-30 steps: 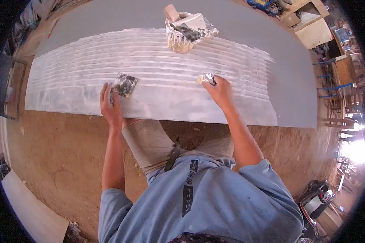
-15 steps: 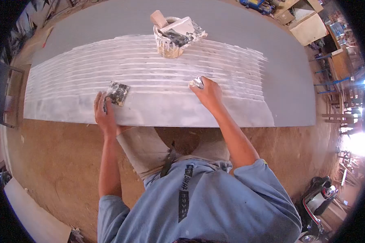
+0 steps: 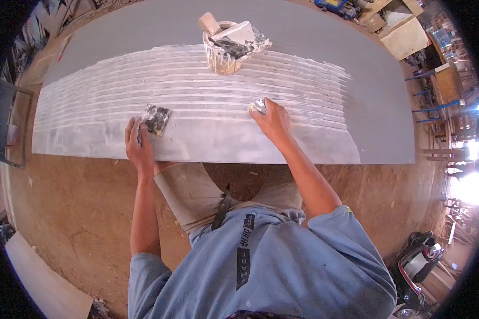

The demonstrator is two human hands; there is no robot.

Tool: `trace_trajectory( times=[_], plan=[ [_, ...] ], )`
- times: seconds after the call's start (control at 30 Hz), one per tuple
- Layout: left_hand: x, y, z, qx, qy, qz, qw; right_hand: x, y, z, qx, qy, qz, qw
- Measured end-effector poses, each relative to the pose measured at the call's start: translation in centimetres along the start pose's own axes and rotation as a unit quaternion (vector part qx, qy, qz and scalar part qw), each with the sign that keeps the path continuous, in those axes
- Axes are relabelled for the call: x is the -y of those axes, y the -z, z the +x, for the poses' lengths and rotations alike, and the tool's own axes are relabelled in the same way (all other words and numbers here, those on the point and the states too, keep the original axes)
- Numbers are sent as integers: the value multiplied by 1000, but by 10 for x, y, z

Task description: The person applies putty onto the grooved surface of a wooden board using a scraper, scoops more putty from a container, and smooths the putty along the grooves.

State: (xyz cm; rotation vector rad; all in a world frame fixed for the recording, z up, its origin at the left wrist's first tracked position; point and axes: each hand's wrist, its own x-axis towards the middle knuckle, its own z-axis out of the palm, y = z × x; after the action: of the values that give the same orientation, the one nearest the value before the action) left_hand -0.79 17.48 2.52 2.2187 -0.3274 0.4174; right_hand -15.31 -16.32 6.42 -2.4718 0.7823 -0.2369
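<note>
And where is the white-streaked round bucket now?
In the head view, the bucket stands at top, slightly left of centre, on the flat grey board.

Streaked panel (image 3: 380, 122) and earthen floor (image 3: 85, 207) suggest a workshop

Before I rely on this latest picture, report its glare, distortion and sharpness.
Head view: glare bleaches the background at the right edge; head view: the far edge of the board bows outward, wide-angle style, and the frame corners go black; head view: left hand and right hand show no obvious motion blur.
</note>
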Motion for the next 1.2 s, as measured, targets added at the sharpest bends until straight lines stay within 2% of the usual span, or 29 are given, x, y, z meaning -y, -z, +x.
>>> trace_trajectory(
  times=[0.27,0.37,0.4,0.43,0.47,0.53,0.73,0.83,1.07,1.13,1.17,1.2],
  plan=[
    [4,0,-1,3,16,-37,999,-3,-3,3,9,-5,-13,1000],
    [0,0,-1,4,30,-31,999,-20,-1,6,-3,28,1,1000],
    [-1,0,-1,3,32,-43,999,-25,9,8,73,-87,240,964],
    [0,1,-2,1,36,-53,998,-28,14,9,147,-195,459,854],
    [2,1,-3,-1,39,-50,998,-29,17,8,151,-194,458,854],
    [8,-2,-2,-3,8,-24,1000,-18,36,-4,154,-234,623,731],
    [11,-5,0,-10,1,-10,1000,-25,40,-14,185,-192,635,725],
    [11,-4,-1,-9,-5,6,1000,-19,40,-17,168,-232,621,729],
    [10,-3,0,-10,-7,-3,1000,-23,32,-17,163,-219,611,743],
    [6,-1,0,-9,-4,-9,1000,-11,40,-21,161,-185,562,790],
    [5,-1,0,-9,-3,-9,1000,-12,41,-20,162,-185,561,790],
    [4,0,0,-9,-2,-11,1000,-15,41,-20,150,-135,436,877]
  ],
)
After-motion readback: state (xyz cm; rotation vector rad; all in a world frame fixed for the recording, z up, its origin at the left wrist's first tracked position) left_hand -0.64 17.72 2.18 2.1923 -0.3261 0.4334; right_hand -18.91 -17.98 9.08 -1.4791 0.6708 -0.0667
